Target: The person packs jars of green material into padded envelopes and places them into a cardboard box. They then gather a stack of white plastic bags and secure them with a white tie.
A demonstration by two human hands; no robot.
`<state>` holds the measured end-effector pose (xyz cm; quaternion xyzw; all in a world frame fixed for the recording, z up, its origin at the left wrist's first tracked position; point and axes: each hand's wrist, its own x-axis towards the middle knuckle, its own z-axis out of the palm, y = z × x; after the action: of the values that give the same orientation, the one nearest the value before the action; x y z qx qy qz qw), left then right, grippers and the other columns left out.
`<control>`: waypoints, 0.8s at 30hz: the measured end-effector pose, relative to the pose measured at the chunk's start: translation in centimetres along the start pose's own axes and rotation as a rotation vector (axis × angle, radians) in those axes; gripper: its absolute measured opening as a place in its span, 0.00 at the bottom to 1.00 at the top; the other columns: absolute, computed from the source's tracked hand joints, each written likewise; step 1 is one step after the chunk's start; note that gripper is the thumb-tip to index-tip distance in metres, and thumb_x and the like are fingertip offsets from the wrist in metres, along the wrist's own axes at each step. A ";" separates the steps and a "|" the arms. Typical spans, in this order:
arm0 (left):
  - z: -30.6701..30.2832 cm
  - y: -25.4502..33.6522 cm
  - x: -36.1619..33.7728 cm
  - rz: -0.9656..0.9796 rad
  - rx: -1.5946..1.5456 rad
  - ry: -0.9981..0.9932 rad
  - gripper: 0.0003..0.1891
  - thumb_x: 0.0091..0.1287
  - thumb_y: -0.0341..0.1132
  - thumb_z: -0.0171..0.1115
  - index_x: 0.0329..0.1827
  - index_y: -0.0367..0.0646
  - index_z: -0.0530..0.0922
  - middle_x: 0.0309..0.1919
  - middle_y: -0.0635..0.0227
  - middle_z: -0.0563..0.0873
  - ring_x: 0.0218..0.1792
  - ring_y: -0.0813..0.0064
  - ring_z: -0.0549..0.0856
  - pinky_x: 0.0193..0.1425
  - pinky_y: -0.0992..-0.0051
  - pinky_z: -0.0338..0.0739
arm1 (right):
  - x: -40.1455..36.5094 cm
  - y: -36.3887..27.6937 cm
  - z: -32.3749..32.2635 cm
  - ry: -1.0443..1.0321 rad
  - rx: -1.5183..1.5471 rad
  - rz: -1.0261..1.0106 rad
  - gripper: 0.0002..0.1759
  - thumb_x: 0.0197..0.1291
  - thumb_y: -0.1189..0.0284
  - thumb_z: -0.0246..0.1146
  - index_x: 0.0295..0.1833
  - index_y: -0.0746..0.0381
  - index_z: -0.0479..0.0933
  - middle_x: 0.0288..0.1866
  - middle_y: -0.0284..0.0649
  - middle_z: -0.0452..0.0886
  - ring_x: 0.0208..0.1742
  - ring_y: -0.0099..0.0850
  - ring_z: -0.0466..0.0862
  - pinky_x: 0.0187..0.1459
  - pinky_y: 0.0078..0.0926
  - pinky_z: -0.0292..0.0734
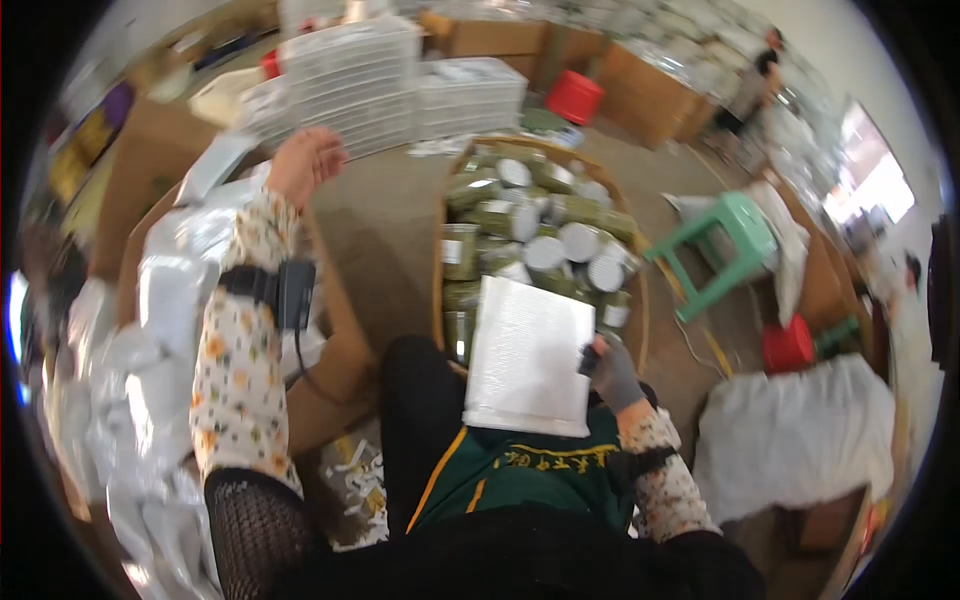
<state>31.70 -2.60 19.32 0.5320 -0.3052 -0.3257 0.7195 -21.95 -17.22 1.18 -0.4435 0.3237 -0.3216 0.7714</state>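
Note:
My gloved right hand [614, 373] is closed on the right edge of a white bubble mailer [530, 360], which lies flat over my lap and the near end of a box. My bare left hand [305, 168] is raised at the upper left, its fingers loosely stretched out and holding nothing. It is above the edge of a carton [335, 330] heaped with white and clear plastic packages [180, 290]. In front of me, the long cardboard box [440, 215] holds many clear jars [475, 187] with green contents and white lids.
Stacked clear plastic crates [355, 85] stand behind my left hand. To the right are a green stool [735, 235], a red container [788, 345] and a large white sack [795, 435]. A red stool [574, 97] and cartons [650, 90] stand farther back. Another person [750, 95] is at the far right.

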 end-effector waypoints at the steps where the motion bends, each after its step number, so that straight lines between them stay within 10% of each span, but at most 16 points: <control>1: 4.5 -0.7 -1.8 -0.064 0.095 -0.096 0.18 0.69 0.43 0.54 0.54 0.40 0.70 0.41 0.67 0.80 0.39 0.73 0.81 0.45 0.72 0.77 | 0.2 -0.1 0.0 0.051 -0.042 0.068 0.05 0.64 0.69 0.56 0.39 0.59 0.71 0.31 0.33 0.75 0.32 0.26 0.76 0.36 0.29 0.76; 7: 20.5 -13.5 -8.2 -0.001 0.712 -0.737 0.17 0.63 0.41 0.61 0.49 0.40 0.75 0.40 0.63 0.82 0.38 0.67 0.82 0.43 0.71 0.77 | 2.2 -1.0 -0.3 0.018 -0.128 -0.068 0.08 0.63 0.67 0.58 0.37 0.59 0.70 0.29 0.31 0.72 0.30 0.22 0.73 0.34 0.24 0.73; 10: 22.9 -22.1 -14.1 0.277 0.972 -0.741 0.19 0.58 0.41 0.64 0.49 0.42 0.76 0.45 0.58 0.79 0.46 0.55 0.78 0.50 0.63 0.74 | 3.4 -3.8 1.0 0.233 -0.790 -0.287 0.08 0.59 0.69 0.60 0.39 0.61 0.71 0.32 0.33 0.73 0.33 0.26 0.75 0.36 0.26 0.73; 12: 23.4 -24.1 -18.8 0.349 1.097 -0.709 0.22 0.52 0.42 0.68 0.50 0.46 0.76 0.50 0.61 0.75 0.55 0.59 0.73 0.59 0.56 0.67 | 7.9 -2.5 -1.9 0.279 -1.220 -0.832 0.12 0.56 0.69 0.60 0.45 0.62 0.73 0.37 0.40 0.76 0.37 0.35 0.78 0.39 0.32 0.75; 15: 22.4 -26.2 -23.7 0.478 1.290 -0.687 0.28 0.47 0.45 0.72 0.52 0.50 0.76 0.60 0.64 0.71 0.68 0.60 0.63 0.69 0.44 0.51 | 13.7 -5.7 -0.9 0.079 -1.922 -0.681 0.20 0.56 0.68 0.57 0.55 0.59 0.72 0.47 0.47 0.78 0.46 0.47 0.78 0.46 0.39 0.75; 16: 22.3 -25.7 -24.1 0.426 1.258 -0.720 0.30 0.44 0.47 0.73 0.53 0.51 0.77 0.61 0.65 0.71 0.69 0.60 0.61 0.69 0.42 0.49 | 15.6 -5.9 0.4 0.235 -1.514 -0.492 0.20 0.58 0.66 0.56 0.57 0.53 0.72 0.57 0.46 0.74 0.56 0.47 0.75 0.52 0.42 0.72; 18: 22.1 -25.3 -23.8 0.402 1.235 -0.748 0.31 0.44 0.48 0.73 0.53 0.52 0.77 0.61 0.65 0.70 0.69 0.59 0.60 0.69 0.42 0.48 | 19.0 -5.8 -0.3 0.022 -2.187 -0.996 0.21 0.60 0.64 0.55 0.61 0.46 0.70 0.68 0.42 0.65 0.67 0.45 0.65 0.58 0.52 0.66; 24: 22.6 -24.5 -23.6 0.297 1.245 -0.794 0.35 0.45 0.55 0.71 0.57 0.50 0.75 0.64 0.64 0.67 0.71 0.59 0.57 0.71 0.43 0.43 | 23.7 -5.3 3.9 -0.100 -2.487 -0.333 0.26 0.61 0.66 0.54 0.66 0.41 0.65 0.70 0.37 0.61 0.71 0.44 0.59 0.59 0.53 0.62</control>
<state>-3.78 -2.11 -0.90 0.6363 -0.7380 -0.1597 0.1583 -6.18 -36.03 2.43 -0.9168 0.3179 0.1248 -0.2069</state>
